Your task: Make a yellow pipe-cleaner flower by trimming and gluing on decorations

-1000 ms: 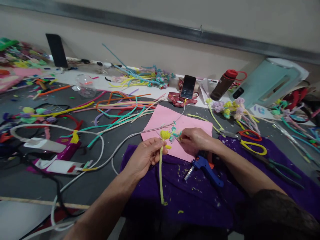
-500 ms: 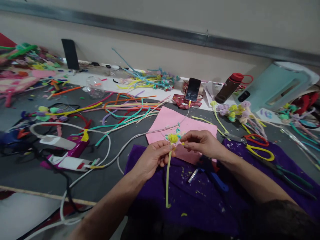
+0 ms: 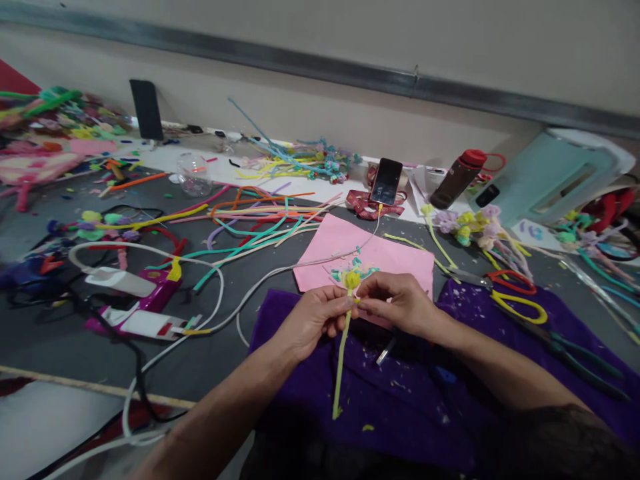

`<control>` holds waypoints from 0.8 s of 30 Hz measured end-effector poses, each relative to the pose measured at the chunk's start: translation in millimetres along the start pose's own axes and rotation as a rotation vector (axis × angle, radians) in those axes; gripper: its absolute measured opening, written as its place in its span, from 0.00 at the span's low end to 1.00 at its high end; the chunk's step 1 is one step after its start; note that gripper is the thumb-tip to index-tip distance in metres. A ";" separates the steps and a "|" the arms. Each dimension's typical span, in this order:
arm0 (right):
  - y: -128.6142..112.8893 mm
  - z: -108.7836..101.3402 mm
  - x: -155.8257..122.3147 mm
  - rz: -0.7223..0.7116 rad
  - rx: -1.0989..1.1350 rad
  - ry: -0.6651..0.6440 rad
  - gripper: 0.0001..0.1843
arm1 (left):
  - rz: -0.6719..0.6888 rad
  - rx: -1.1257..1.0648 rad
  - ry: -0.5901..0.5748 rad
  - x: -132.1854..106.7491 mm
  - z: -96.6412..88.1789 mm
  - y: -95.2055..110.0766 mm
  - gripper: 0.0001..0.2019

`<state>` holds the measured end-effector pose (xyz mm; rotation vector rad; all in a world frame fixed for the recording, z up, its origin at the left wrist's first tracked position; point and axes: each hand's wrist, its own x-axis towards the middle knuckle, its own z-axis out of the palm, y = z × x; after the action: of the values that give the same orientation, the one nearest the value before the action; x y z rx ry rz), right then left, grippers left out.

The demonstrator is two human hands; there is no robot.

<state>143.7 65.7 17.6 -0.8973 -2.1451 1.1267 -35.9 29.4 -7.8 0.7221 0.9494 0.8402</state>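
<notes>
A yellow pipe-cleaner flower [image 3: 351, 279] is upright between my hands, its pale green-yellow stem [image 3: 341, 367] hanging down over the purple cloth [image 3: 310, 393]. My left hand [image 3: 324, 312] pinches the stem just under the flower head. Close against it, my right hand [image 3: 400, 300] is closed, thumb and fingertips on a small yellow bit at the flower's base. Behind the flower lies a pink sheet [image 3: 345, 243] scattered with teal clippings. Below my right hand, a blue-handled cutter [image 3: 385, 352] is mostly hidden in shadow.
Scissors [image 3: 520, 310] with red and yellow handles and green-handled pliers [image 3: 590, 360] lie at the right. Loose pipe cleaners [image 3: 260, 217] spread at the left, near a purple power strip [image 3: 150, 293] with cables. A phone [image 3: 387, 181] and bottle [image 3: 457, 180] stand behind.
The right fingers have come in closer to the flower's base, and the flower head sits more upright. The right hand and forearm now cover more of the blue-handled cutter.
</notes>
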 end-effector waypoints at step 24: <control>-2.8 2.9 3.1 0.369 0.786 -0.187 0.10 | 0.108 -0.063 -0.032 -6.4 6.1 1.1 0.10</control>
<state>138.8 65.5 19.1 -0.8296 -1.4500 2.0966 -32.8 23.5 -1.9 0.7356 0.8575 0.9469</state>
